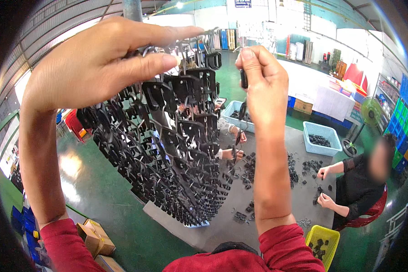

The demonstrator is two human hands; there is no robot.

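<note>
My right hand (264, 75) is raised, its thumb and fingers closed in a pinch. From it hangs a strand of small black parts (243, 111) on thin metal hooks, trailing down toward the table. My left hand (104, 56) reaches over the top of a dense hanging cluster of black parts (186, 88). The left thumb and index finger are stretched out and apart beside the wire hooks at its top; the other fingers are mostly hidden. The cluster's many rows hang close together, narrowing downward in view.
Below is a grey table (226, 215) with loose black parts (251, 170). Light blue baskets (322, 138) and a yellow basket (333, 235) hold more. At right sits a co-worker (360, 181); another person's hands (233, 154) work behind the cluster. Cardboard boxes (97, 238) stand lower left.
</note>
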